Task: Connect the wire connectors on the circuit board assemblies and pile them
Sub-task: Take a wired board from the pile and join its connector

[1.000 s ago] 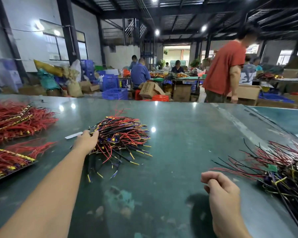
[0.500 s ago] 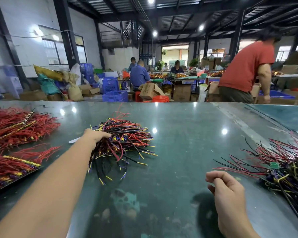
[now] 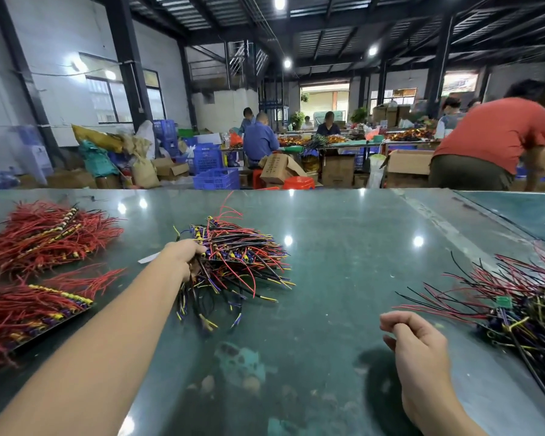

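The left hand [image 3: 188, 258] grasps the near edge of the heaped pile of circuit board assemblies with red, black and yellow wires [image 3: 233, 262], probably to tidy or draw it closer, though the fingers are hidden among the wires. The right hand [image 3: 417, 346] hovers loosely curled and empty over the glossy dark green surface [image 3: 343, 247], just beside a tangled pile of assemblies [image 3: 523, 306], likely the unconnected stock.

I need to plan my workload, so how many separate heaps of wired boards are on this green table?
4. Two red-wired heaps lie at the left, far and near; a mixed-colour heap sits mid-table under the left hand; another lies at the right edge, partly cut off.
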